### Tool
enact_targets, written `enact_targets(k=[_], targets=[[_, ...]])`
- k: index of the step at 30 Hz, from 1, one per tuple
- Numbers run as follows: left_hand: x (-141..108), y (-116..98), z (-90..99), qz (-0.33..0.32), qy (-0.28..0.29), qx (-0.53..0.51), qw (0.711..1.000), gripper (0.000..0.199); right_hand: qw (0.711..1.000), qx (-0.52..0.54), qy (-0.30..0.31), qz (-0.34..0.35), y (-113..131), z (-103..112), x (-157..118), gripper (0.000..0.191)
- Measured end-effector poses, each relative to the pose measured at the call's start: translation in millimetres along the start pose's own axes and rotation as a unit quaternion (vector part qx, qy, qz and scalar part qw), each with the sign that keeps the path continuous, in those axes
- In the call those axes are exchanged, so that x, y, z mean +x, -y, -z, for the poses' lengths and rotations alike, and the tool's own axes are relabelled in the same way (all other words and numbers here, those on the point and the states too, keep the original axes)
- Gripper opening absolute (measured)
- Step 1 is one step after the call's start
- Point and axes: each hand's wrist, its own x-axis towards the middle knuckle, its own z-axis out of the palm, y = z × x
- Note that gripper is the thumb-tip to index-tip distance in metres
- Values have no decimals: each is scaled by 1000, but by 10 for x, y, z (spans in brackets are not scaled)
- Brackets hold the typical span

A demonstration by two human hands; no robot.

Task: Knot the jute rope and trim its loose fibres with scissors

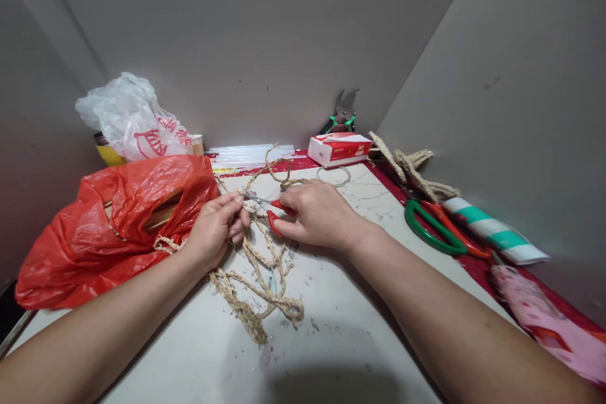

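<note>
My right hand [318,214] grips a small pair of scissors [259,200] by their red handles. The blades are apart and point left, their tips close by the fingertips of my left hand [218,224]. Thumb and forefinger of that hand pinch a braided straw rope [258,252]. Its tan strands trail below both hands in loose loops, and a thicker braided end lies nearest me on the white board. More of the rope curls up behind the blades. Whether the blades touch a strand, I cannot tell.
A red plastic bag [132,227] stands left, with a white plastic bag [137,117] behind it. At the back are clear sticks [250,154], a red-and-white box [339,149] and pruning shears [344,112]. Large green-handled scissors [433,230] and a striped roll [495,230] lie right.
</note>
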Motion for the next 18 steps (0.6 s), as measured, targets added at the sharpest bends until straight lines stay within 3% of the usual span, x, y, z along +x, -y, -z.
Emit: enact_targets(k=[8,18], targets=[[13,14,9,-2,-18,7,1000,14,999,2,41,17,-22,7,24,30],[-7,13,-19,-4,-28,21,999,21,999,-5,28,-21,27,22,10,31]])
